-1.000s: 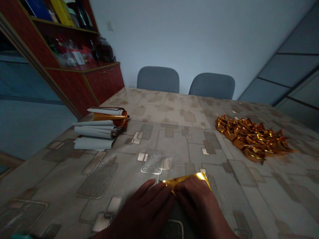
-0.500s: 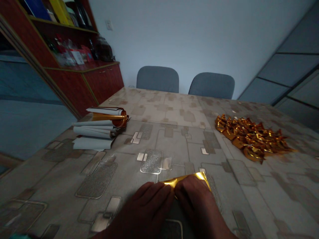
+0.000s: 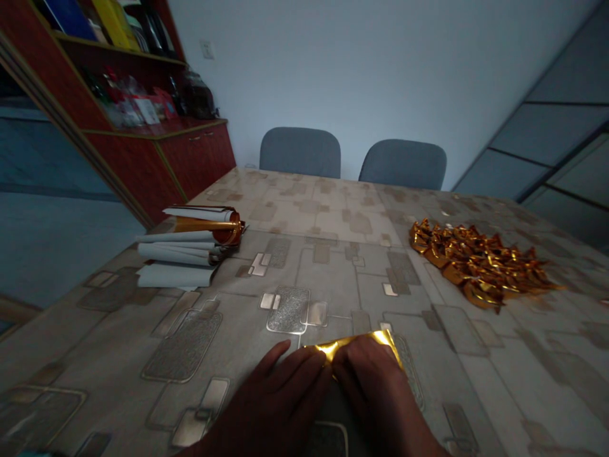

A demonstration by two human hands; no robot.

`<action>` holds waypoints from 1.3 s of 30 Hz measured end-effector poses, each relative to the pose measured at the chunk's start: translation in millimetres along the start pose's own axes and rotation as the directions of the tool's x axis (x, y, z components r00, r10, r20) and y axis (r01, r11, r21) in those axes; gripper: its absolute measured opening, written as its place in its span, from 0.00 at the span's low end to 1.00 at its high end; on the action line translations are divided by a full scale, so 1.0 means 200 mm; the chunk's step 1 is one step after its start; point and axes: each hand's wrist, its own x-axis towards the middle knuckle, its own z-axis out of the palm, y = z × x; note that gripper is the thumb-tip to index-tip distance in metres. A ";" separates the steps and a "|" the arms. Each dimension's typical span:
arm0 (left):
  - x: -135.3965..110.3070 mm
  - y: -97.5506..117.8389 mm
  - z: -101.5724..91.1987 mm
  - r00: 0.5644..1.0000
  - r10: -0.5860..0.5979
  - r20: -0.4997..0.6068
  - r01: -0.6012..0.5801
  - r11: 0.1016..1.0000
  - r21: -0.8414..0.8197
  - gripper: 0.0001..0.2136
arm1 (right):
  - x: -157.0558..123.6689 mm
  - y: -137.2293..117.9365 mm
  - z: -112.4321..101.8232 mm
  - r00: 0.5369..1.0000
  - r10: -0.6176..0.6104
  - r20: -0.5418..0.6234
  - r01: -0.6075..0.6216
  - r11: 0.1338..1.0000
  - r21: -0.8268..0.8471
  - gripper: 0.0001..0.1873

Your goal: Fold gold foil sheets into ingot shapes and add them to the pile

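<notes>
Foil: it lies on the counter [image 3: 238, 343], directly under and just beyond my fingertips; from my seat only its far strip [image 3: 339, 346] and right edge show, and the rest is covered.
Foil's lie: what I can see runs left to right, the right end slanting a little farther away; I can't tell how far it reaches toward me.
Left hand [image 3: 288, 390]: over the left end, fingers mostly straight and close together, the outermost one lifted away; thumb hidden, so I can't say whether it pinches or only presses.
Right hand [image 3: 373, 377]: over the middle and right, fingers curled down on the foil; I can't make out a grip underneath.
Nearer hand: neither, since both touch; the right covers more, with foil showing past its knuckles.
Between hands: fingertips nearly meet, gold just beyond them.
Gold pile [image 3: 480, 263]: well off to the right, farther back.
Rolled sheets [image 3: 183, 247]: well off, far left.
</notes>
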 end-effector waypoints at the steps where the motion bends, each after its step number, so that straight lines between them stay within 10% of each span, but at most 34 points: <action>1: 0.00 0.00 0.00 1.000 -0.004 0.004 0.004 1.000 -0.011 0.16 | 0.00 -0.01 -0.01 1.000 0.002 0.001 -0.002 1.000 -0.004 0.12; 30: -0.03 -0.02 0.06 0.996 -0.043 0.080 0.053 0.991 -0.120 0.23 | -0.01 -0.04 0.00 0.998 -0.058 -0.016 0.057 0.998 -0.032 0.10; 39: -0.02 -0.03 0.04 0.983 -0.009 0.181 0.039 0.986 -0.162 0.31 | 0.01 -0.04 -0.22 0.990 -0.095 0.108 0.058 0.950 0.306 0.11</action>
